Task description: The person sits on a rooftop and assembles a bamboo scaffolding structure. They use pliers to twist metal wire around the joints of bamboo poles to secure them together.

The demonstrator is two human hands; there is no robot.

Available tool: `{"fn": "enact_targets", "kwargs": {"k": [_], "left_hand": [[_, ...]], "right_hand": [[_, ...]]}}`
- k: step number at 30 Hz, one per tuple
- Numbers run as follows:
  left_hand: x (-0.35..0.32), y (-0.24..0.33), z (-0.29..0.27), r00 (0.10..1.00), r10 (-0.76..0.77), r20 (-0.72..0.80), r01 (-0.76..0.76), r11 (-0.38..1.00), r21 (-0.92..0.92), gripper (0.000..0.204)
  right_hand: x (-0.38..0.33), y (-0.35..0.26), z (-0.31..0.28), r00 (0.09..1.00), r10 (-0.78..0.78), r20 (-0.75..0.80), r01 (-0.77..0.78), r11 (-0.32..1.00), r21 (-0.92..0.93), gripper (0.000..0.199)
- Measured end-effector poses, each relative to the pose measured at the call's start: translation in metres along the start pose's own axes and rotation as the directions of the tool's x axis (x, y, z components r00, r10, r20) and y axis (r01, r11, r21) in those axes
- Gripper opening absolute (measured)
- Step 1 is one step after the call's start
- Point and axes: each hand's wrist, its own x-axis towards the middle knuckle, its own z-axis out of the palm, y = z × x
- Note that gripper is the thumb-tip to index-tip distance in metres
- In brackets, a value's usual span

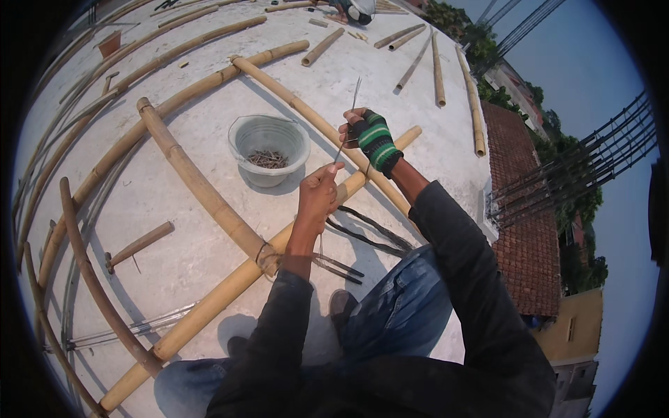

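My left hand is bare and pinches the lower end of a few thin strands of metal wire. Higher up the same wire, my right hand, in a black fingerless glove with green stripes, has its fingers closed around it. The wire's free ends point up past the right fingers. Both hands are above a bamboo frame, close to where a long pole crosses a thinner bamboo pole. A pale bucket holding brown nails stands beyond my left hand.
A hammer lies on the white concrete surface to the left. Dark slender bars lie near my knee. A curved bamboo pole is tied into the frame. Further off are loose bamboo pieces and another person. Steel rebar juts out right.
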Motion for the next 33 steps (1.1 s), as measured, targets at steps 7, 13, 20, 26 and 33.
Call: {"fn": "enact_targets", "kwargs": {"k": [7,13,20,26,33], "left_hand": [[0.007,0.006,0.001,0.999,0.031,-0.018,-0.029,0.998,0.063,0.045],[0.008,0.001,0.015,0.989,0.144,-0.029,-0.143,0.989,0.039,0.046],[0.014,-0.007,0.007,0.981,0.161,-0.112,-0.151,0.984,0.100,0.042],[0.020,0.002,-0.032,0.891,0.452,-0.036,-0.278,0.607,0.744,0.035],[0.001,0.062,-0.074,0.840,0.541,0.040,-0.389,0.548,0.740,0.031]], "right_hand": [[0.015,0.005,-0.011,0.997,-0.075,0.011,0.076,0.989,-0.131,0.028],[0.025,0.015,-0.019,0.997,-0.065,-0.033,0.061,0.990,-0.128,0.027],[0.022,0.010,-0.018,0.996,-0.087,0.000,0.082,0.941,-0.329,0.032],[0.005,0.006,-0.007,0.769,-0.558,0.310,0.555,0.345,-0.757,0.036],[0.006,0.010,0.017,0.608,-0.432,0.666,0.774,0.136,-0.619,0.032]]}}
